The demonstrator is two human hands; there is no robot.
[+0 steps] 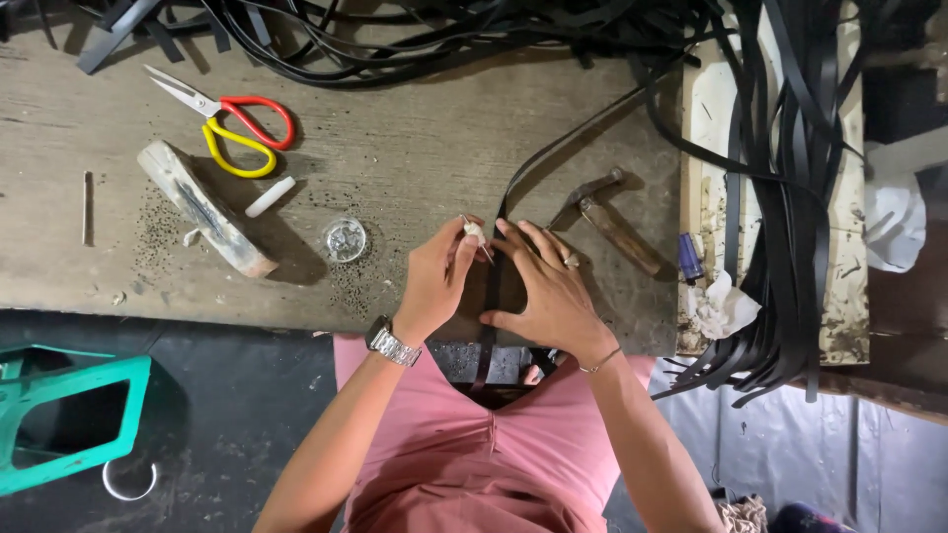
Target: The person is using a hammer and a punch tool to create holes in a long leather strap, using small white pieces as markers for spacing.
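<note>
At the surface's (415, 148) near edge, your left hand (434, 281) pinches an awl (477, 235) on the strap (494, 286) your right hand (548, 291) flattens; the hammer (607, 217) lies unused.

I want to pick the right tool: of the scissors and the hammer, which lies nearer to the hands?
The hammer, just beside the right hand. The red-and-yellow scissors lie far off at the upper left.

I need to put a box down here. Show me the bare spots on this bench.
Bare bench lies between the scissors and the hammer, below the strap pile. A smaller patch lies left of the wood block. It is crowded around the left hand, the right hand and the jar.
</note>
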